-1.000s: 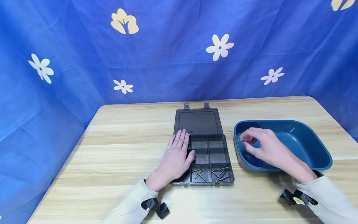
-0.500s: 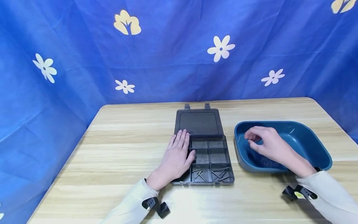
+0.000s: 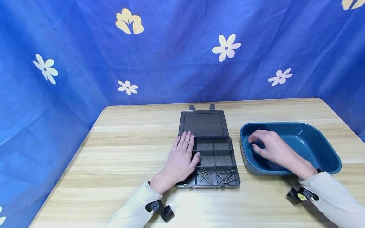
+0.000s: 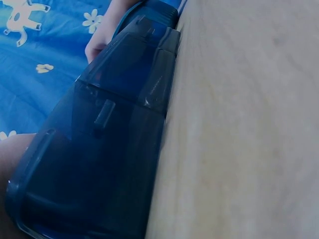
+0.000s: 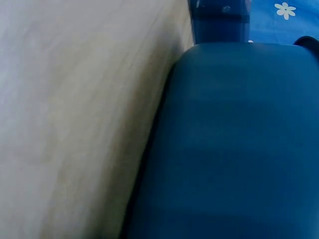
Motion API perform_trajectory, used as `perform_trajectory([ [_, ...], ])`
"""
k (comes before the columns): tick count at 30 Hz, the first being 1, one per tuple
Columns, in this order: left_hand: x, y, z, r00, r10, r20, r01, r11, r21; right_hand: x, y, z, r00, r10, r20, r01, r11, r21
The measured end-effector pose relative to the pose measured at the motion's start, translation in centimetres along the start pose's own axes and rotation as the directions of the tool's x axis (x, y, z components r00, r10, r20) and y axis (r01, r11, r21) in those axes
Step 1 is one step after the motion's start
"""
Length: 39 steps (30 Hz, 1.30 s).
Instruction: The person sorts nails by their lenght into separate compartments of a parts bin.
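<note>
A smoky-grey compartment box (image 3: 204, 158) lies with its hinged lid (image 3: 203, 124) folded back. Thin metal nails (image 3: 226, 177) are in its two front compartments that show. My left hand (image 3: 178, 160) rests flat along the box's left side, fingers straight, hiding the compartments beneath. My right hand (image 3: 269, 147) is over the left part of a dark-blue plastic basin (image 3: 312, 148), fingers bent, thumb and index finger apart. Nothing shows between them. In the left wrist view the box's side wall (image 4: 109, 164) fills the middle; the right wrist view shows the basin's outer wall (image 5: 234, 149).
The light wood table (image 3: 122, 152) extends left of the box. A blue flowered curtain (image 3: 171, 57) hangs behind the table and along its sides. Something greyish (image 3: 273, 166) lies low in the basin, too unclear to name.
My right hand was nearer the basin's left rim a second ago and has shifted slightly right, with thumb and index finger wider apart now. The left hand and box have stayed in place.
</note>
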<state>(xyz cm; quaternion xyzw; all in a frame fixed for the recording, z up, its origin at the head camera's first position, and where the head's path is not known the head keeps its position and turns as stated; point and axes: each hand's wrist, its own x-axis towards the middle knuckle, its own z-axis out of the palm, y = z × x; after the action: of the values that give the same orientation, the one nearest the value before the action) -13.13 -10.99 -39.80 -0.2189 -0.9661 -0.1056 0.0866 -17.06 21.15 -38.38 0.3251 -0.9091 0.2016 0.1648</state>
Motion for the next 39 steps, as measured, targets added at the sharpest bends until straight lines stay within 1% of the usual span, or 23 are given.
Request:
perform_trajectory([
  [4, 0.04, -0.01, -0.07, 1.000, -0.003, 0.003, 0.003, 1.000, 0.000, 0.00, 0.04, 0.17, 0.999, -0.010, 0.036, 0.011, 1.000, -0.011],
  [7, -0.01, -0.03, -0.09, 1.000, -0.011, 0.009, 0.011, 1.000, 0.001, -0.03, 0.04, 0.30, 0.996, -0.013, 0.088, 0.015, 0.999, -0.028],
  [13, -0.11, -0.07, -0.07, 1.000, -0.013, 0.010, 0.013, 1.000, 0.004, -0.35, -0.01, 0.42, 0.977, -0.008, 0.211, 0.019, 0.999, -0.049],
  [17, -0.10, -0.07, -0.05, 1.000, -0.011, 0.008, 0.011, 1.000, 0.008, -0.51, -0.04, 0.45, 0.968, -0.006, 0.250, 0.023, 0.998, -0.064],
  [30, -0.18, -0.04, -0.14, 1.000, -0.007, -0.006, 0.007, 1.000, -0.004, -0.51, -0.17, 0.31, 0.963, -0.043, 0.267, 0.069, 0.994, -0.089],
  [33, -0.12, 0.01, -0.16, 1.000, -0.010, -0.001, 0.010, 1.000, -0.004, -0.49, -0.06, 0.27, 0.965, -0.056, 0.257, 0.087, 0.990, -0.110],
  [36, -0.10, 0.04, -0.17, 1.000, -0.011, 0.007, 0.011, 1.000, -0.004, -0.47, 0.00, 0.26, 0.971, -0.067, 0.228, 0.102, 0.984, -0.145],
  [39, -0.07, 0.06, -0.15, 1.000, -0.010, 0.009, 0.010, 1.000, -0.010, -0.46, 0.02, 0.18, 0.975, -0.060, 0.214, 0.097, 0.981, -0.169],
])
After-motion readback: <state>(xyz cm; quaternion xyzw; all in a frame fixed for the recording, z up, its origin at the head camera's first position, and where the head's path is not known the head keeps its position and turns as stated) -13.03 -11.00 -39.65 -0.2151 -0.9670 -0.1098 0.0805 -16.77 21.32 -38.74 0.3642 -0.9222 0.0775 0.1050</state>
